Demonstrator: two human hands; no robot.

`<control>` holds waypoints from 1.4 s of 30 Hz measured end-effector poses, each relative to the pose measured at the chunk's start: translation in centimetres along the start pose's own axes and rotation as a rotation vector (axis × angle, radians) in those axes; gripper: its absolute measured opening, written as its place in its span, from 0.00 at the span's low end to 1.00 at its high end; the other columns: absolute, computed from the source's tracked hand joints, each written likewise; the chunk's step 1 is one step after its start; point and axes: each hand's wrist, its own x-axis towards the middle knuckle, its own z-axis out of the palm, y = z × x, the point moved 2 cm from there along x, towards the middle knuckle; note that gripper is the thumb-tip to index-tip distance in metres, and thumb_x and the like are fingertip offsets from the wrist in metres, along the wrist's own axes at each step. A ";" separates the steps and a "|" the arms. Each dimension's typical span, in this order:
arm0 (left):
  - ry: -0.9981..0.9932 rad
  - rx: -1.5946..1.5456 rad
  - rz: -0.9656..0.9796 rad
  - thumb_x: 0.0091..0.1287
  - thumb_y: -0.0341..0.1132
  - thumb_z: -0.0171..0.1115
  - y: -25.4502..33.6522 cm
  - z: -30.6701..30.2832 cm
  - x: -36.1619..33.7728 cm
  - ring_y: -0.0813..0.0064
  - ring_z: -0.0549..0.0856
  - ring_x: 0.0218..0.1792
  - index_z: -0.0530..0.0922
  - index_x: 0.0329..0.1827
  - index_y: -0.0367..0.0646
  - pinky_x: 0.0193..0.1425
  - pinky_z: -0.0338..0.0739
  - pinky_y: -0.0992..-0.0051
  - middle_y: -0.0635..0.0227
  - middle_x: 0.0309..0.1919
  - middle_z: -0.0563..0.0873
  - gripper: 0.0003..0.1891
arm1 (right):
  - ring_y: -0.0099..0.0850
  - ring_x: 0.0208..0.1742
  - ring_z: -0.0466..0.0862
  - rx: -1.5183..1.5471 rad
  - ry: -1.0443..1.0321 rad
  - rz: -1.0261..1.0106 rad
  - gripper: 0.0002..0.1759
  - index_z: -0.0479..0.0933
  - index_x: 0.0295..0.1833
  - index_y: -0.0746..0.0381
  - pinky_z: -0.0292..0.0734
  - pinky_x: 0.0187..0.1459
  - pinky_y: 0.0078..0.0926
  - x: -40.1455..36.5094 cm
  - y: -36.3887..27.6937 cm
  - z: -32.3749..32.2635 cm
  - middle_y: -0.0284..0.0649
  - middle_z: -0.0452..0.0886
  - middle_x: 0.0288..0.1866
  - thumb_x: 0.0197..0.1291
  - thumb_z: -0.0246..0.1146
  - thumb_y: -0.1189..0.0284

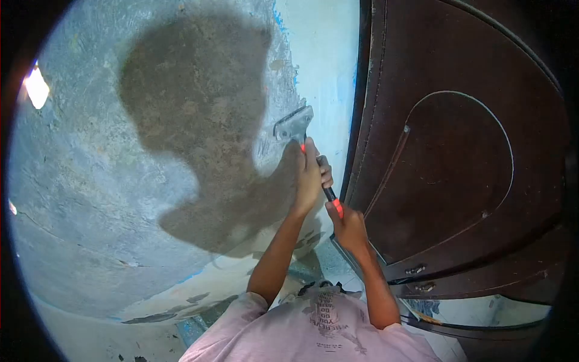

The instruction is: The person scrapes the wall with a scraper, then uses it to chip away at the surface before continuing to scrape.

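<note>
The left hand (311, 175) is closed tight around the upper handle of a scraper (295, 125), just below its metal blade. The right hand (348, 228) is closed around the handle's lower end, at 5 o'clock from the left hand. The blade lies flat against the wall (90, 181), near picture centre, at the edge of a pale blue painted strip (322, 54) towards 12 o'clock. A dark brown door (458, 169) stands at 3 o'clock, just beside both hands.
</note>
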 end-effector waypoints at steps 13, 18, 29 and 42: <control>0.003 0.072 -0.022 0.79 0.62 0.43 -1.1 -0.9 0.3 0.85 0.61 0.14 0.64 0.38 0.52 0.17 0.55 0.80 0.79 0.18 0.62 0.23 | 0.54 0.24 0.81 0.019 0.067 -0.064 0.25 0.80 0.38 0.68 0.73 0.28 0.43 0.2 2.6 1.5 0.55 0.74 0.20 0.74 0.58 0.55; 0.014 -0.003 0.057 0.79 0.62 0.43 1.1 0.7 0.6 0.84 0.64 0.13 0.60 0.31 0.51 0.15 0.59 0.79 0.78 0.16 0.61 0.26 | 0.48 0.20 0.77 0.004 -0.031 0.062 0.23 0.80 0.38 0.68 0.72 0.27 0.41 1.0 -1.0 -0.9 0.54 0.74 0.20 0.74 0.59 0.57; 0.045 -0.057 -0.017 0.79 0.62 0.44 0.0 0.0 0.1 0.83 0.61 0.11 0.61 0.31 0.52 0.14 0.57 0.78 0.79 0.15 0.62 0.25 | 0.52 0.22 0.79 0.007 -0.027 0.017 0.26 0.79 0.38 0.69 0.72 0.27 0.42 0.1 0.4 -0.5 0.55 0.73 0.20 0.75 0.58 0.54; 0.038 0.004 0.008 0.79 0.63 0.44 -0.6 -0.1 0.6 0.84 0.63 0.11 0.61 0.34 0.51 0.14 0.56 0.78 0.78 0.15 0.61 0.25 | 0.57 0.24 0.79 0.032 0.010 0.010 0.24 0.79 0.36 0.70 0.71 0.27 0.42 0.1 0.6 -0.1 0.59 0.73 0.21 0.73 0.60 0.56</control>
